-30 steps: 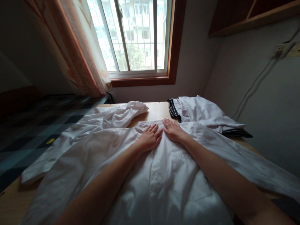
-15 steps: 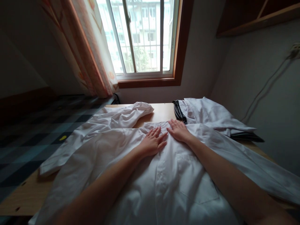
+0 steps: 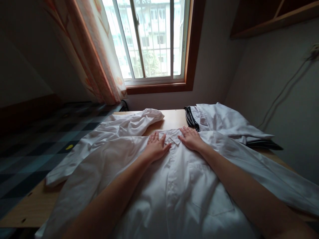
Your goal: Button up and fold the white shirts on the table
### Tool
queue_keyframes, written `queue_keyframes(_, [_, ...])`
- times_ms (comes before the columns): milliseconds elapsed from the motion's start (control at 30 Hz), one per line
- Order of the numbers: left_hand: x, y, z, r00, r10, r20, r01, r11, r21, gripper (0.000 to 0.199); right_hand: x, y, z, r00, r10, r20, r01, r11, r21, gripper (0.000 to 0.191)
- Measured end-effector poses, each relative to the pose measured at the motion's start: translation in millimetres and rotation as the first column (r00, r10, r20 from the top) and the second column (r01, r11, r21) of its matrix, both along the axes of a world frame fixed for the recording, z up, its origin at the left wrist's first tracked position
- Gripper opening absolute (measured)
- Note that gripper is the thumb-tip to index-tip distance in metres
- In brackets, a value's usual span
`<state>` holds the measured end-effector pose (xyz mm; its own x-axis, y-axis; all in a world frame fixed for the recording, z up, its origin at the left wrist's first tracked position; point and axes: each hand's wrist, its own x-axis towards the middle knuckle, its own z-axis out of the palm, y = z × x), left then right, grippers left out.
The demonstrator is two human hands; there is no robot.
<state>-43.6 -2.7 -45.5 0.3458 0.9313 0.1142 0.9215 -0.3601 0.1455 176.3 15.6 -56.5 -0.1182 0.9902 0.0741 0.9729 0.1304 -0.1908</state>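
A white button-up shirt (image 3: 154, 196) lies front side up across a wooden board, its collar at the far end and a chest pocket on the right. One sleeve (image 3: 102, 136) bends up along the left side; the other stretches out to the right. My left hand (image 3: 157, 146) rests flat on the cloth just left of the collar, fingers spread. On the collar's right side, my right hand (image 3: 190, 137) also lies flat with its fingers stretched out. A collar point (image 3: 174, 138) shows between the two hands.
A pile of folded white and black-striped clothes (image 3: 219, 119) sits at the board's far right. Pale wood of the board (image 3: 171, 118) shows beyond the collar. At left is a checked bed cover (image 3: 30, 146). A window (image 3: 152, 39) and curtain (image 3: 92, 56) stand ahead.
My left hand has slid left, away from the middle of the collar, and the collar point now shows. My right hand stays in nearly the same place.
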Motion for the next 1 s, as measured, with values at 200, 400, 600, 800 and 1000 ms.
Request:
queue_keyframes(200, [-4,2,2.3,0.999,0.046,-0.002,-0.046,0.999,-0.019,0.084,0,-1,1.6,1.0,-0.008,-0.01,0.008,1.0,0.01,0.064])
queue_keyframes(400, [-4,7,-0.6,0.996,0.086,-0.005,-0.086,0.996,0.023,0.085,1,-1,1.3,1.0,-0.003,-0.013,0.003,1.0,0.027,0.064])
queue_keyframes(600, [-9,16,-6.1,0.998,0.05,0.028,-0.054,0.985,0.165,0.05,2,0,-0.4,1.0,0.004,-0.006,-0.004,1.0,0.03,0.064])
queue_keyframes(800, [-4,17,-4.6,0.994,-0.105,0.038,0.095,0.973,0.21,0.04,1,-1,0.9,1.0,-0.004,-0.007,0.005,0.999,0.038,0.062])
queue_keyframes(1000, [-4,16,-5.5,0.999,-0.051,0.007,0.05,0.994,0.093,0.053,0,-4,1.7,1.0,-0.008,-0.019,0.009,0.998,0.055,0.061])
